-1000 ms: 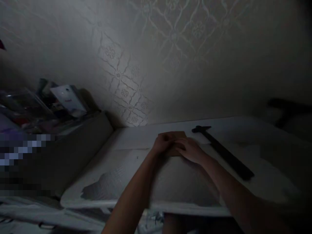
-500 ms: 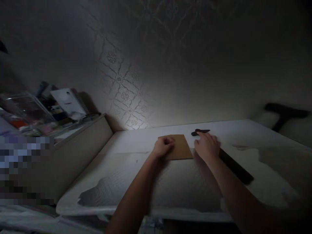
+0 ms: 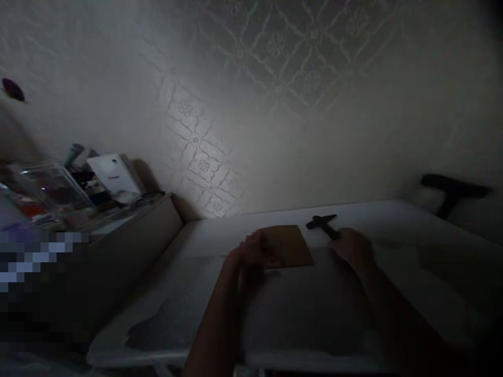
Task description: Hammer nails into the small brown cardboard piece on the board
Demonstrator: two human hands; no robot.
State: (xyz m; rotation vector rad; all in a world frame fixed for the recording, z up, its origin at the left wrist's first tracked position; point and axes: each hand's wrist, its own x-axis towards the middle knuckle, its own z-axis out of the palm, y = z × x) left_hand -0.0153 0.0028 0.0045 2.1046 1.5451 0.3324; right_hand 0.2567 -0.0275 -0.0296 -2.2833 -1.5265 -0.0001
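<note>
Right of centre, the right hand (image 3: 354,249) gripped a hammer (image 3: 324,225); centrally, the left hand (image 3: 254,251) touched a board (image 3: 294,245), grip unclear.

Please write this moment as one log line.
left hand: on brown board | right hand: grips hammer by handle | rest: white box, left side

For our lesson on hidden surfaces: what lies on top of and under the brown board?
The left hand covers the left part of the brown board; pale tabletop shows around it. Whatever is directly beneath the board is covered and cannot be seen.
</note>
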